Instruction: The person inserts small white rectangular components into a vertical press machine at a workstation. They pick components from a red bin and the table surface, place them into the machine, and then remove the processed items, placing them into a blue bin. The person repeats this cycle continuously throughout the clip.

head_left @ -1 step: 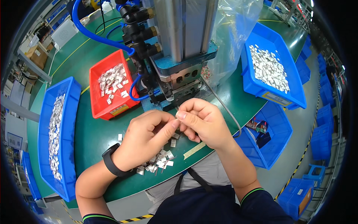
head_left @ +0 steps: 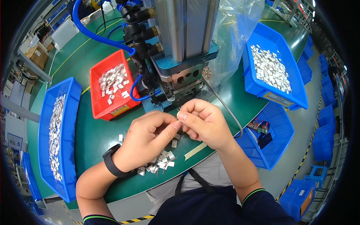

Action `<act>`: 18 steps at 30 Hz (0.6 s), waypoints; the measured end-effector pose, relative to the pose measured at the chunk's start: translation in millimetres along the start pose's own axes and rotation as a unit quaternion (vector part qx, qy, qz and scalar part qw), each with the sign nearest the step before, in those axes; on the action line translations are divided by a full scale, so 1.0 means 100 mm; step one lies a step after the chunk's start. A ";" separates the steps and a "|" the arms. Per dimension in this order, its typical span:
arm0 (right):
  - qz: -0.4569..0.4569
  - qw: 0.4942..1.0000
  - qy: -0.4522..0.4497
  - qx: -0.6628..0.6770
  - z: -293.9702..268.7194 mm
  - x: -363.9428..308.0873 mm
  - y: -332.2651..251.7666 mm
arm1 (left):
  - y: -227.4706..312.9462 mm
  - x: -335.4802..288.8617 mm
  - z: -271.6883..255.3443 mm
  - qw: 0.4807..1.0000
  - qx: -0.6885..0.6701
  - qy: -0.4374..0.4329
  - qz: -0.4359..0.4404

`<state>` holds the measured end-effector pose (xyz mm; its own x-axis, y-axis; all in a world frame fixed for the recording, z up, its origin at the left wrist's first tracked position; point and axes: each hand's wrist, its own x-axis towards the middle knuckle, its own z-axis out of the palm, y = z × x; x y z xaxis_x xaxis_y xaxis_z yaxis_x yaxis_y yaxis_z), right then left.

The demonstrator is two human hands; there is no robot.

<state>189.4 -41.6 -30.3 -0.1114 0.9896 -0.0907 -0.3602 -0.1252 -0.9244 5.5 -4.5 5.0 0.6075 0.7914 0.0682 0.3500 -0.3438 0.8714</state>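
My left hand (head_left: 148, 135), with a black band on its wrist, and my right hand (head_left: 204, 123) meet fingertip to fingertip just in front of the press (head_left: 183, 80). Both are closed in a pinch. Thin wire leads (head_left: 179, 109) of a small part poke up between the fingertips; the fingers hide its body. Beneath my left hand lies a loose pile of small white rectangular parts with thin leads (head_left: 163, 161) on the green table. A few similar white parts (head_left: 174, 143) lie under the joined fingers.
A red bin (head_left: 101, 103) and a long blue bin (head_left: 69, 150) with white parts stand at left. Another blue bin (head_left: 277, 99) of white parts is at right, above a lower blue bin (head_left: 258, 153). A bent metal rod (head_left: 225, 105) and clear plastic bag (head_left: 236, 48) flank the press.
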 end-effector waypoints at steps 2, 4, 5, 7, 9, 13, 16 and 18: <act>-0.051 0.998 0.020 -0.003 0.01 0.00 0.03 | 0.04 -0.01 -0.02 0.999 0.012 -0.029 -0.019; -0.068 0.997 0.033 0.012 0.00 0.01 0.07 | 0.05 -0.01 -0.01 0.998 -0.027 -0.030 -0.041; -0.059 0.997 0.036 0.027 -0.02 0.01 0.08 | 0.05 -0.02 -0.01 0.997 -0.047 -0.030 -0.052; -0.054 0.996 0.042 0.049 -0.04 -0.01 0.06 | 0.05 -0.02 -0.02 0.993 -0.083 -0.035 -0.083; -0.058 0.995 0.046 0.063 -0.03 -0.03 0.02 | 0.03 -0.03 -0.02 0.988 -0.114 -0.034 -0.102; -0.045 0.998 0.015 -0.042 -0.01 -0.07 0.06 | -0.03 -0.02 0.00 0.984 -0.149 -0.024 -0.094; -0.048 0.998 -0.015 -0.046 -0.01 -0.08 0.10 | -0.03 -0.02 0.00 0.985 -0.144 -0.021 -0.091; -0.044 0.998 0.006 -0.033 0.02 -0.08 0.07 | -0.03 -0.02 -0.01 0.986 -0.138 -0.025 -0.093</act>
<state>186.0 -50.2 -35.1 -0.0706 0.9974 -0.0123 -0.3069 -0.0334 -0.9512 2.5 -4.1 2.4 0.5874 0.7998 -0.1238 0.2556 -0.0383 0.9660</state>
